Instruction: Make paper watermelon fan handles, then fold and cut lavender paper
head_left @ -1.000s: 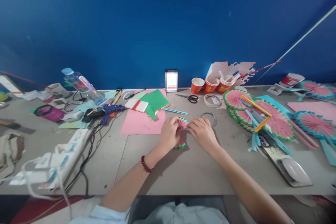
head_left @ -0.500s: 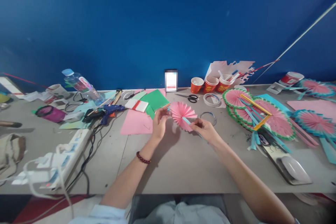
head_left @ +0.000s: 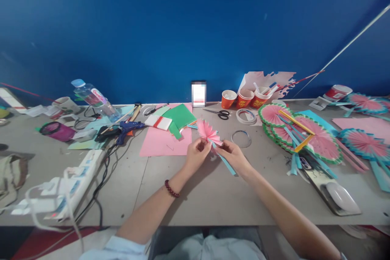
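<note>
A pleated pink paper fan [head_left: 207, 130] is held between both hands over the table, its folds spread toward the back. My left hand [head_left: 197, 153] pinches its lower left edge. On the other side, my right hand [head_left: 233, 155] grips the fan near its base, fingers closed. A light blue paper strip [head_left: 227, 163] runs from the fan's base down and to the right, below my right hand. My fingertips cover the lower part of the fan. Behind and left of the hands lie a pink sheet [head_left: 161, 144] and green paper [head_left: 183, 115].
Black scissors [head_left: 224, 114], red paper cups [head_left: 244, 99] and a roll of clear tape [head_left: 246, 116] stand behind. Watermelon-patterned paper fans [head_left: 323, 140] and a mouse [head_left: 341, 197] are at right. A glue gun [head_left: 126, 130], bottle [head_left: 97, 98] and power strip [head_left: 82, 178] are at left.
My left hand has moved right and down to pinch the fan near my right hand. The pink fan, earlier spread nearly round, now looks narrower, and the blue strip hangs more visibly.
</note>
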Available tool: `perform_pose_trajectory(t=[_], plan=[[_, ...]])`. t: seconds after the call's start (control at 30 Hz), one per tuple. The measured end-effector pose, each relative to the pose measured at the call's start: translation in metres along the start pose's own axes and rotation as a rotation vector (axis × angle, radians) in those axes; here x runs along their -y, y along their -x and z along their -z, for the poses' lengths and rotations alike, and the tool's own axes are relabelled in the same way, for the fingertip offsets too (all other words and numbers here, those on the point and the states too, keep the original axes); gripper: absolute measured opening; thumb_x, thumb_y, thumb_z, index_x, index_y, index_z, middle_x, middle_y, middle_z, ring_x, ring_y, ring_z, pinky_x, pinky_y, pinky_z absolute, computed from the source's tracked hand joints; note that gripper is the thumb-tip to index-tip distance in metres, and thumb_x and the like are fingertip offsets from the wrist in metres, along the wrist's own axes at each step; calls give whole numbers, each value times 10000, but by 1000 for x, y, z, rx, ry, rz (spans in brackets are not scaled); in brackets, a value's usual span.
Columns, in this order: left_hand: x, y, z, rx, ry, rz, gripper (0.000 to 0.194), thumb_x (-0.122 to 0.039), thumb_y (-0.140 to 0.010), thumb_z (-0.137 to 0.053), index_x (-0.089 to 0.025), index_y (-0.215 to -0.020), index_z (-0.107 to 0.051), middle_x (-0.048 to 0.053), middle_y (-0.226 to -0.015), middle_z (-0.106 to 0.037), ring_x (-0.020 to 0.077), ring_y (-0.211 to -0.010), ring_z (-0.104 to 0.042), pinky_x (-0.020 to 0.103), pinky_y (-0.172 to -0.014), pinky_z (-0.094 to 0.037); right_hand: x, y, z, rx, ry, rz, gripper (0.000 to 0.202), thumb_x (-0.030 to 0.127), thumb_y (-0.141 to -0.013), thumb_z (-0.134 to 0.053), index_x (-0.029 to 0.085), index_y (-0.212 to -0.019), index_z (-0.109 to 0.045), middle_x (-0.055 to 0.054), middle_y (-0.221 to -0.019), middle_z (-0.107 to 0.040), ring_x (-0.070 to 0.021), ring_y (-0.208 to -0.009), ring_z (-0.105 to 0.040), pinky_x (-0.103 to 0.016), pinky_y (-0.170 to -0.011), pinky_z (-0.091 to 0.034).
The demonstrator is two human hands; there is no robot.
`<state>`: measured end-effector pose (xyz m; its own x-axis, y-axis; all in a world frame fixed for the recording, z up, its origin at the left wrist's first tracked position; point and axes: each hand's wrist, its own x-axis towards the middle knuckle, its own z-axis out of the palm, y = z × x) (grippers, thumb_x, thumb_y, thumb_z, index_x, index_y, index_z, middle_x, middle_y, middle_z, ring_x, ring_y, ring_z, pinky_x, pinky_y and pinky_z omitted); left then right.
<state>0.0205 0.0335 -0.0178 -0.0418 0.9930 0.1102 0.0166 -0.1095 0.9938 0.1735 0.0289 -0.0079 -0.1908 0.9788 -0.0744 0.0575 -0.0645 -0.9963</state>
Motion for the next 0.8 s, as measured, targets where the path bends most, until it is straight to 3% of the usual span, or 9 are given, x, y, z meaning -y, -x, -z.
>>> perform_pose_trajectory(t=[0.23, 0.4, 0.57, 0.7, 0.8], plan=[[-7, -2, 0, -26, 153, 85, 93, -234, -629, -655, -177, -606, -586, -18, -540, -553, 109, -500, -491, 230, -476, -398, -3, 2, -3, -55, 327, 226, 100, 263, -773, -530, 182, -800, -581, -10, -704, -599, -144, -644, -549, -253, -603, -429], [-12, -1, 0, 47, 236, 175, 46, -173, -579, -618, -183, -615, -643, 10, -556, -613, 146, -517, -548, 263, -485, -420, 0, 5, -2, -65, 469, 356, 78, 198, -790, -486, 190, -804, -562, -10, -707, -582, -137, -631, -539, -243, -608, -426], [-8, -2, 0, 18, 290, 303, 111, -168, -568, -643, -165, -677, -662, 18, -582, -634, 151, -509, -563, 274, -480, -440, 0, 6, -2, -54, 526, 391, 77, 175, -799, -480, 191, -813, -554, -12, -723, -579, -137, -644, -540, -242, -618, -424], [-8, -4, 0, 57, 356, 303, 202, -166, -588, -679, -169, -789, -685, 41, -730, -686, 166, -606, -606, 275, -526, -471, 1, 7, -3, -36, 545, 393, 90, 162, -793, -472, 189, -816, -554, -15, -715, -582, -141, -651, -542, -243, -619, -422], [-8, -4, 1, 58, 362, 303, 197, -148, -565, -702, -163, -760, -680, 38, -715, -677, 159, -614, -596, 270, -539, -468, 2, 8, -4, -28, 532, 389, 93, 168, -792, -471, 191, -816, -559, -13, -706, -584, -139, -636, -538, -239, -604, -417]])
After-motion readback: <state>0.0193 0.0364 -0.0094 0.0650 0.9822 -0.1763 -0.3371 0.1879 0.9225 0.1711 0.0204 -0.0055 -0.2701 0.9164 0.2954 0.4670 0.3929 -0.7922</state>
